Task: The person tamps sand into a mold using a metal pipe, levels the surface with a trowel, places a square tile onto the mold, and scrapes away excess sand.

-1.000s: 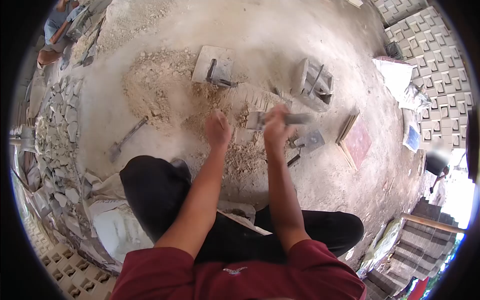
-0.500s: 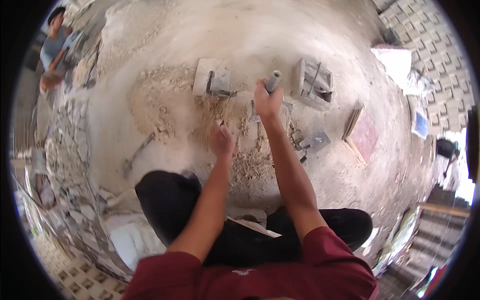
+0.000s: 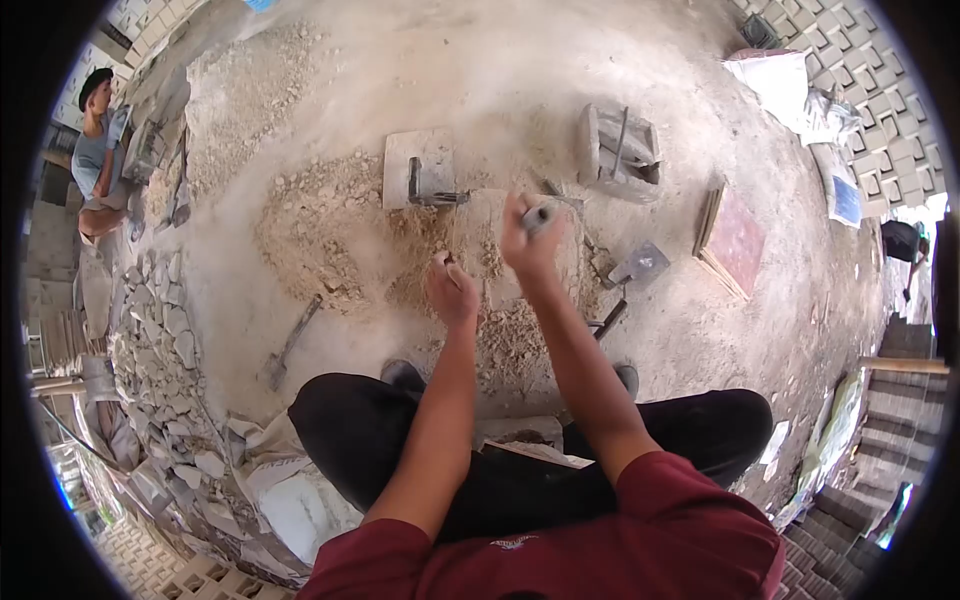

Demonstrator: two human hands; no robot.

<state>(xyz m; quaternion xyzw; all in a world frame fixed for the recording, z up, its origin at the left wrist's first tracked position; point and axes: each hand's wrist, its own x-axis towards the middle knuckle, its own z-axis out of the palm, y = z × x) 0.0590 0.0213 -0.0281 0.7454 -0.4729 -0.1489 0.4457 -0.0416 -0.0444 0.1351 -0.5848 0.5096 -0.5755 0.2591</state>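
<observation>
My right hand [image 3: 527, 245] is closed around a grey metal tube [image 3: 538, 217], whose hollow round end faces up toward me. To its left, my left hand [image 3: 453, 292] is closed on a thin dark piece, of which only a short tip shows by the thumb; its kind cannot be made out. Beneath and between both hands lies a pale dusty slab [image 3: 490, 207], partly covered by my right hand. Crumbled rubble [image 3: 510, 345] spreads on the near side of it. Just beyond my left hand, a dark metal angle-shaped tool [image 3: 418, 188] rests on a square pale tile [image 3: 438, 150].
A grey open block [image 3: 592, 165] with a bar across it stands far right. Nearby lie a flat trowel-like blade [image 3: 640, 263], a stack of reddish boards [image 3: 735, 245] and, at left, a small long-handled tool [image 3: 292, 345]. Another person [image 3: 97, 165] is at the far left.
My right hand has come down toward me with the tube, which now points more at the camera. My left hand stays in about the same place. The view has shifted slightly.
</observation>
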